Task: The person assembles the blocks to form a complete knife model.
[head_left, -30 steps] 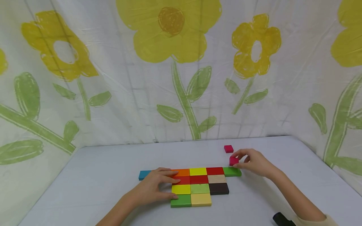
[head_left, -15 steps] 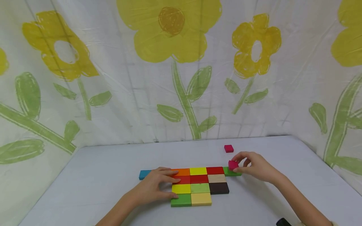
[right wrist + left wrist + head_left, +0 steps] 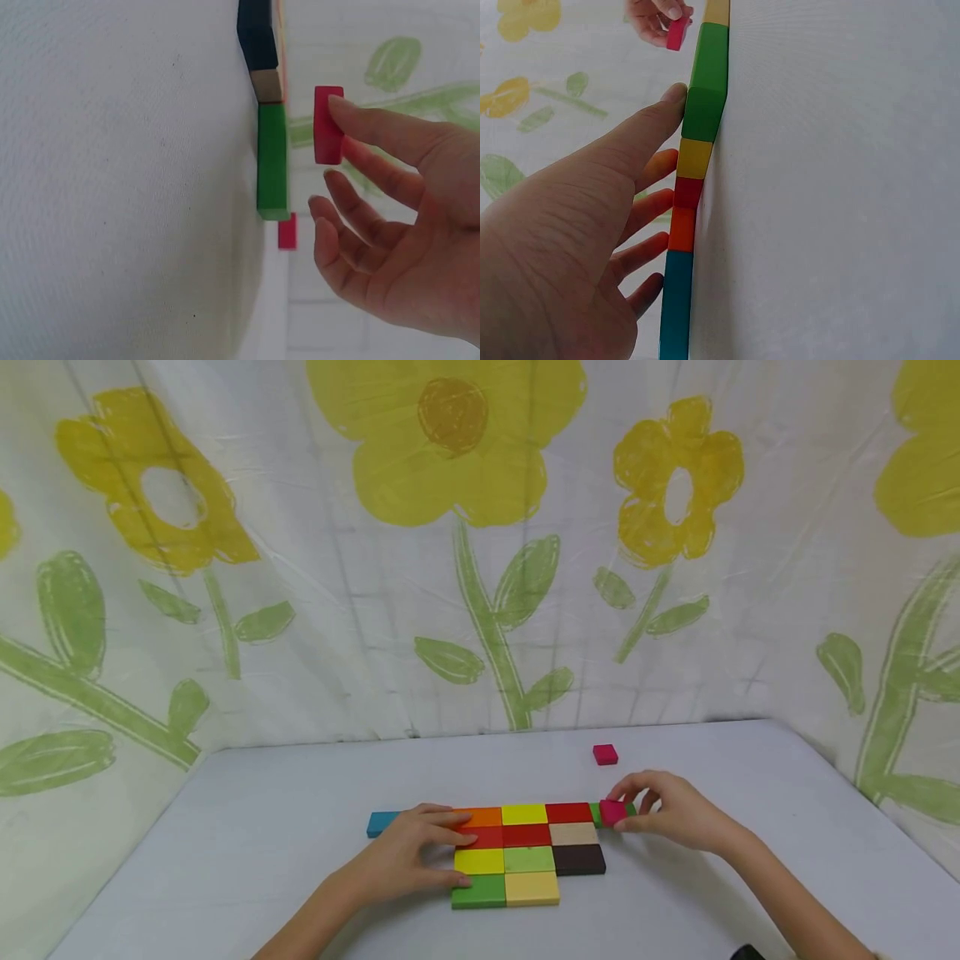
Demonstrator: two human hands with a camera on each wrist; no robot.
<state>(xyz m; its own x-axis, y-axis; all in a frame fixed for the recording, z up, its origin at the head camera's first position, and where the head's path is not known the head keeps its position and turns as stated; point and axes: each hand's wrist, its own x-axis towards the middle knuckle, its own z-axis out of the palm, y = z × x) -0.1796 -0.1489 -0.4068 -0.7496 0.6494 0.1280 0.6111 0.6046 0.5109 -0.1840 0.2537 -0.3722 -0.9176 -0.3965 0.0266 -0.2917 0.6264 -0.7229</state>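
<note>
My right hand (image 3: 675,814) pinches a small pinkish-red square block (image 3: 612,812) between thumb and fingers. In the right wrist view that block is raised above the green block (image 3: 272,157) at the far row's right end, with a gap between them. My left hand (image 3: 401,856) rests on the left side of the flat coloured blocks, fingers spread. Its fingertips lie on the orange block (image 3: 483,817), the red block (image 3: 491,837) and the near green block (image 3: 483,893). Part of the blue block (image 3: 382,823) is hidden behind this hand.
A second pinkish-red block (image 3: 605,754) lies farther back on the white table (image 3: 262,827). Right of the near rows sits a dark brown block (image 3: 580,859), beside a light green one (image 3: 529,859). Behind the table hangs a flower-printed curtain (image 3: 337,635).
My right hand has brought the pinkish-red block nearer to me and slightly left, from behind the far row's green block to over it. The left hand stays put.
</note>
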